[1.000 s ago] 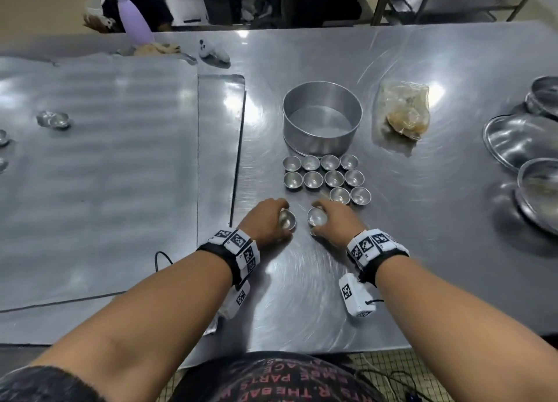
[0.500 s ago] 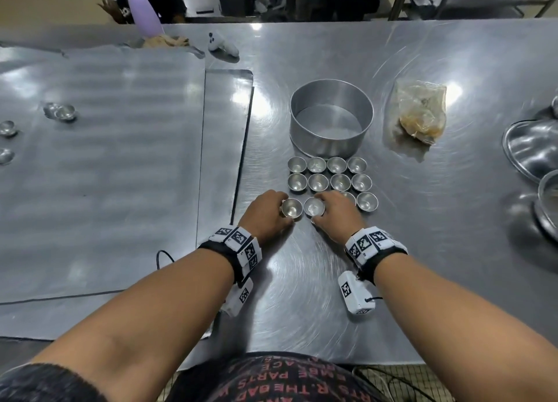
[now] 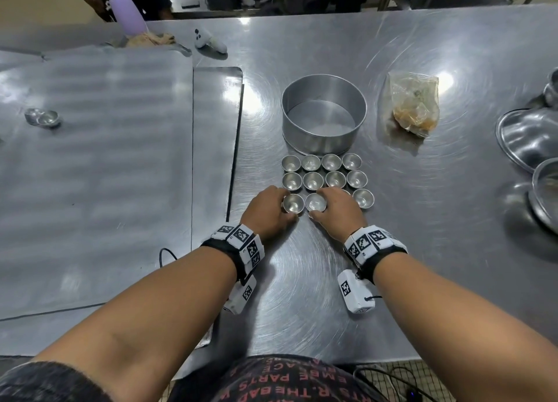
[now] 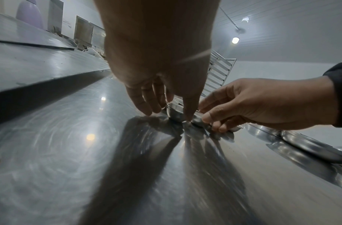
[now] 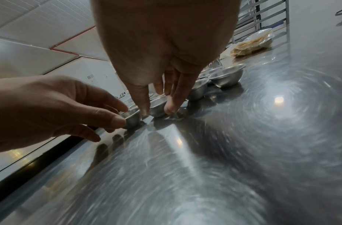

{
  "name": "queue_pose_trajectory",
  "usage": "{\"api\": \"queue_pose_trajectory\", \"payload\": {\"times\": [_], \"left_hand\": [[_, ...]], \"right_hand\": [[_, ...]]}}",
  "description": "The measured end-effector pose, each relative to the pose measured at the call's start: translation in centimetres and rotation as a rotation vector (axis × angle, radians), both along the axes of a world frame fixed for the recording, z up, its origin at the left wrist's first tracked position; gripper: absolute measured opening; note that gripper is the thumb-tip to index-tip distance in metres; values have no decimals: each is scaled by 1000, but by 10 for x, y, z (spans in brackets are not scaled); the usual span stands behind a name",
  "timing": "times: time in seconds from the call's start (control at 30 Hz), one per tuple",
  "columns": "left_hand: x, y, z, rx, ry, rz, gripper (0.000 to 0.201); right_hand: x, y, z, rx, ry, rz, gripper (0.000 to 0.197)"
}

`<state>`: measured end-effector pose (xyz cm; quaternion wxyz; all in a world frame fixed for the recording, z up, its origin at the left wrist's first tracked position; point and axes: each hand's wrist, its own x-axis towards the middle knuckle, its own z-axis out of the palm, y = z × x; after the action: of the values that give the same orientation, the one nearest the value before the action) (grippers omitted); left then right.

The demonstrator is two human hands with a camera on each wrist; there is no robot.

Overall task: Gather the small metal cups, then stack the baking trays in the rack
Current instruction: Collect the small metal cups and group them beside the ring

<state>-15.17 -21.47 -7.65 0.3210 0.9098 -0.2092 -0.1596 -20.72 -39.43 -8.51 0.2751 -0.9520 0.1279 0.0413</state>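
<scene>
Nearest, the left hand [image 3: 267, 211] pinches one small cup [image 3: 293, 203] between thumb and fingers, and the right hand [image 3: 338, 210] pinches the cup beside it [image 3: 315, 202] in the same way; the two cups sit almost touching on the table [image 3: 422, 250]. Both are held low against the surface, probably so they can be slid into line to fill out the near row. Just past the fingertips lie two full rows of cups [image 3: 323, 172], packed rim to rim, with one more cup [image 3: 363, 197] right of the right hand. Beyond them stands a round tin [image 3: 323, 115]. Left of the left hand lie flat baking trays [image 3: 96, 175], with stray cups [image 3: 45, 118] on them, not yet gathered.
</scene>
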Motion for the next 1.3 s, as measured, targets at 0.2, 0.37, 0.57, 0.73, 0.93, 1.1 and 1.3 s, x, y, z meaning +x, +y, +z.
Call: {"api": "queue_pose_trajectory", "payload": {"times": [0.2, 0.37, 0.57, 0.73, 0.93, 1.1, 1.3], "left_hand": [[6, -1, -2, 26, -21, -23, 25], [12, -3, -11, 67, -30, -36, 34], [14, -2, -17, 87, -39, -20, 38], [15, -1, -17, 83, -51, -34, 40], [14, 0, -15, 96, -47, -29, 42], [13, 1, -10, 87, -50, -27, 45], [13, 13, 10, 95, -77, -30, 54]], "right_hand": [[-1, -3, 8, -8, 19, 3, 48], [-1, -2, 10, -7, 17, 7, 47], [-2, -2, 12, -6, 25, 5, 41], [-1, -1, 13, -14, 31, 14, 41], [0, -2, 15, -33, 51, 20, 47], [-3, -2, 19, -13, 31, -9, 46], [2, 5, 37, -27, -59, -85, 42]]}}
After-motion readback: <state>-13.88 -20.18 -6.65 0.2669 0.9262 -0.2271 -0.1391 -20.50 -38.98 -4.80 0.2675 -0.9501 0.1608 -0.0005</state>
